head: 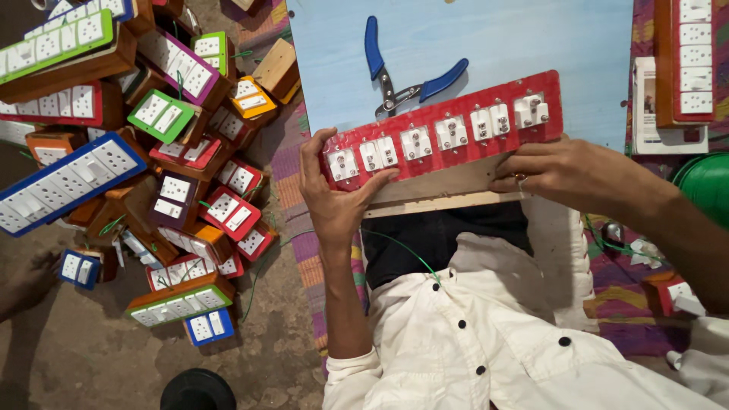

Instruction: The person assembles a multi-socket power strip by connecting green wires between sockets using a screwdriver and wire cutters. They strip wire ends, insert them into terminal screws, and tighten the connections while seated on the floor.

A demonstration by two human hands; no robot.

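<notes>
A long red switchboard panel (425,163) with several white sockets and switches set in it lies tilted on a wooden box (448,193) at the near edge of a pale blue board (524,45). My left hand (334,193) grips the panel's left end, thumb on its face. My right hand (566,171) presses on the panel's right lower edge and the wooden box. Blue-handled pliers (406,80) lie on the blue board just behind the panel. A thin green wire (406,254) runs over my lap.
A heap of finished switch boxes (152,144) in many colours fills the floor at left. Another red switchboard (687,61) and a green round object (702,186) sit at right. A round black object (197,391) rests at the bottom left. Another person's hand (26,285) shows at far left.
</notes>
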